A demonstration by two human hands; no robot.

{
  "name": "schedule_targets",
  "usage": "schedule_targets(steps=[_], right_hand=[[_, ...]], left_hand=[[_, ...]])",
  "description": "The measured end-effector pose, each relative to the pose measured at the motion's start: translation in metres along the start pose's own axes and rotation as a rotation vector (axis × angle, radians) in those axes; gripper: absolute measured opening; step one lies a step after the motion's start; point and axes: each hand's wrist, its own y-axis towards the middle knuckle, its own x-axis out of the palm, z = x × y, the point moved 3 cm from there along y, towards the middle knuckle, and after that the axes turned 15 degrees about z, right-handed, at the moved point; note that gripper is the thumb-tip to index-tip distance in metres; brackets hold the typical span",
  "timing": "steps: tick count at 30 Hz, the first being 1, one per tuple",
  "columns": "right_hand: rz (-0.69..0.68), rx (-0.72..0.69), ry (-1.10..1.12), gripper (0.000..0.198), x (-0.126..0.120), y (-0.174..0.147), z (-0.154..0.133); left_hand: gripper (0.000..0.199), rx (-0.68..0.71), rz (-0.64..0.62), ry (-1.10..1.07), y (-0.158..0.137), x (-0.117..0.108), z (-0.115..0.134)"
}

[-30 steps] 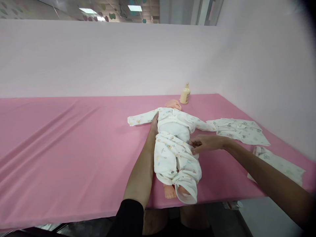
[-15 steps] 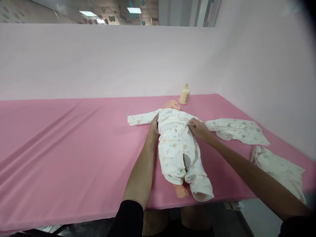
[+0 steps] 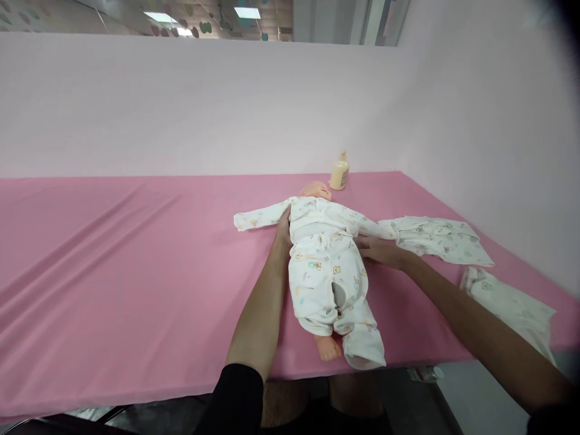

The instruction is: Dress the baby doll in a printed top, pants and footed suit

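A baby doll [image 3: 316, 190] lies on its back on the pink-covered table, dressed in a white printed top [image 3: 324, 211] and white printed trousers [image 3: 324, 260]. My left hand [image 3: 283, 228] grips the doll's torso on the left side just below the sleeve; its fingers are partly hidden by the body. On the other side, my right hand [image 3: 378, 249] lies low at the waist with fingers stretched towards the doll, their tips hidden at its side. One bare foot [image 3: 328, 348] shows from a trouser leg; the other leg's cuff covers its end.
A pale yellow pump bottle [image 3: 339, 173] stands behind the doll's head near the white wall [image 3: 203, 109]. Two white printed garments, a spread one [image 3: 441, 238] and a folded one [image 3: 507, 305], lie on the right of the pink table cover [image 3: 136, 290].
My right hand has let go of the cloth pinched at the waist and moved down and right, its fingers straightening beside the doll. The doll's legs have shifted slightly left.
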Motion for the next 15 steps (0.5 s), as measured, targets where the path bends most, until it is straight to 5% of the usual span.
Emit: schedule_targets(steps=[7,15], right_hand=[[-0.057,0.084,0.062,0.033,-0.006,0.012,0.015],[0.182,-0.188,-0.167,0.021,0.006,0.01,0.002]], left_hand=[[0.05,-0.018,-0.022,0.016,0.003,-0.003,0.0],[0.051,0.007,-0.027,0.009,0.007,-0.007,-0.002]])
